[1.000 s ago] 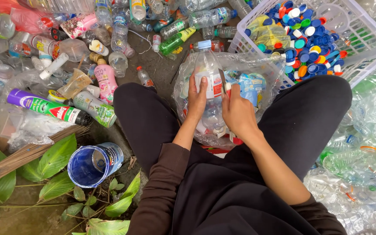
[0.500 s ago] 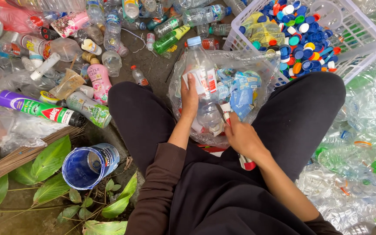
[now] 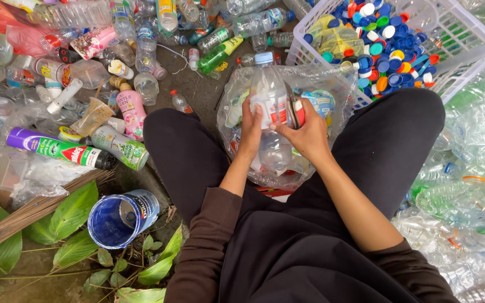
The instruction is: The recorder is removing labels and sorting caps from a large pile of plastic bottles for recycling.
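Black trousers (image 3: 399, 140) cover both legs; dark brown sleeves (image 3: 209, 247), pushed above the wrists, fill the lower frame.

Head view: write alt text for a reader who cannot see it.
A seated person's left hand and right hand grip a clear bottle over a clear bag between the knees. A white basket of caps stands behind, amid scattered bottles.

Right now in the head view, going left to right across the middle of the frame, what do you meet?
Purple spray can → pink bottle → left hand on the clear plastic bottle → right hand → white basket of coloured bottle caps → heap of crushed clear bottles.
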